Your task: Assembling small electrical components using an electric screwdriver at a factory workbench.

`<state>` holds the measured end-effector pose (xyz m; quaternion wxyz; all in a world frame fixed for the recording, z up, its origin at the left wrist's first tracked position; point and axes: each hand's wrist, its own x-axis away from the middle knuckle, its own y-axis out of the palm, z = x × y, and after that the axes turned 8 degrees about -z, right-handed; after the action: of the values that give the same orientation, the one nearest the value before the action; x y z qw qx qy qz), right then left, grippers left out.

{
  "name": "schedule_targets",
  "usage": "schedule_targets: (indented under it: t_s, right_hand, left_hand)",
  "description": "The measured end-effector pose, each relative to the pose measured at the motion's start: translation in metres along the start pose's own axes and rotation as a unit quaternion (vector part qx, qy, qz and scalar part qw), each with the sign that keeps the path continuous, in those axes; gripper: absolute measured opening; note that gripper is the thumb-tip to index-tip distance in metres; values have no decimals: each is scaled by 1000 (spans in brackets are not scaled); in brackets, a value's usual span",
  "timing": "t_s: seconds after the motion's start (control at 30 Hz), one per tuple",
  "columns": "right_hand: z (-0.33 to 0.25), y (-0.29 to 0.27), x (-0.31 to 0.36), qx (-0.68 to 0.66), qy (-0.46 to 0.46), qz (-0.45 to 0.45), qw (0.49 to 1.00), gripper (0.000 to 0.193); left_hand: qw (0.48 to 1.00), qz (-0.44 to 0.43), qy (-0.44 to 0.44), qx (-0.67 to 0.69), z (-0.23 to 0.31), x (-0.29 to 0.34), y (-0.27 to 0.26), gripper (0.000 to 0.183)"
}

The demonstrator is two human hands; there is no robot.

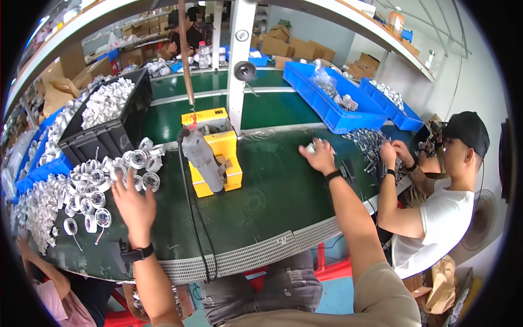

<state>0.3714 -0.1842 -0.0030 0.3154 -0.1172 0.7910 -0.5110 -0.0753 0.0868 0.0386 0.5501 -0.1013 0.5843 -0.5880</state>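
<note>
My left hand (133,204), fingers spread, reaches to the near edge of a cluster of round white plastic housings (98,199) with dark centres. It appears to hold nothing. Out to the right, over the green work surface, my right hand (320,158) has its fingers curled round a small white part (311,147), mostly covered by them. Between my hands a grey electric screwdriver (201,155) hangs from a spring, its cable looping down to the table's front edge. Just behind it stands a yellow fixture (231,163).
A black crate (98,144) of white parts stands at the left, beside a heap of small white pieces (41,210). Blue bins (313,98) sit at the back right. A co-worker (436,218) handles a metal parts pile (365,144); another person's arm (46,270) shows at lower left.
</note>
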Motion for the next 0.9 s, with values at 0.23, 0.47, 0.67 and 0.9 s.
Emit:
schedule_targets:
  t_s: [0.23,0.47,0.67,0.9]
  right_hand:
    - [-87,-51,45,-66,-98,-274,954,82]
    - [-80,-35,27,-231,-136,-353,896,45]
    - [-121,-55,57,-198,-200,-96,955,47]
    - [-111,-45,63,-234,-187,-68,952,56]
  left_hand:
    - [865,-387,143,285,28,10,-28,19]
    - [795,-511,195,261,36,13,-20,18]
    - [738,-533,243,335,63,28,-11,16]
    - [742,-501,254,365,72,34,0,14]
